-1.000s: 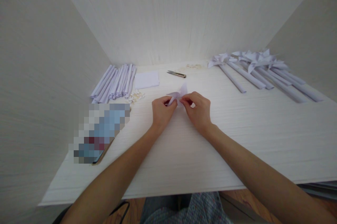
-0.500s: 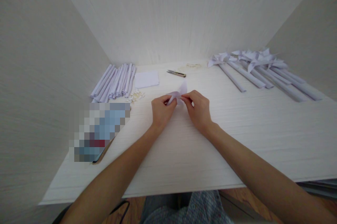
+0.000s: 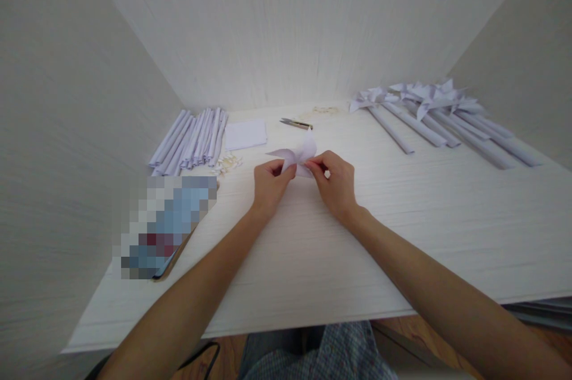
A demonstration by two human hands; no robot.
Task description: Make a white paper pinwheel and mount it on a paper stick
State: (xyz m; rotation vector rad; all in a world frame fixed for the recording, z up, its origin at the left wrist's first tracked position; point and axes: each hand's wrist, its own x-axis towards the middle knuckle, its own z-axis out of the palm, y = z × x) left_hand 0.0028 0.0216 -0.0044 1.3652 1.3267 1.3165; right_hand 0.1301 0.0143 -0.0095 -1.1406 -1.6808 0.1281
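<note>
I am holding a curled, white paper pinwheel in front of me, on my side of the small snips with grey metal blades and a tan handle. My bare left hand has its thumb and bent forefinger closed on the pinwheel's lower left part, with the other fingers curled in underneath. My bare right hand makes a tight pinch of thumb and forefinger at the pinwheel's middle, leaving a little gap behind the tips; they show so small here that I cannot tell whether some tiny piece sits between them too. One pointed blade stands up towards the snips, and another spreads out over my left fingers. Just left of the snips lies a flat stack of white, rectangular paper sheets; further left is a bundle of white, rolled paper tubes. To their left and nearer me are a heap of small, cream-coloured bits and, nearer still, a flat, oblong, blue-and-grey object with a brown edge, its face pixelated. Right of the snips and a little behind, more pale scraps are scattered, and well to the right lie white paper pinwheels on rolled sticks, overlapping.
</note>
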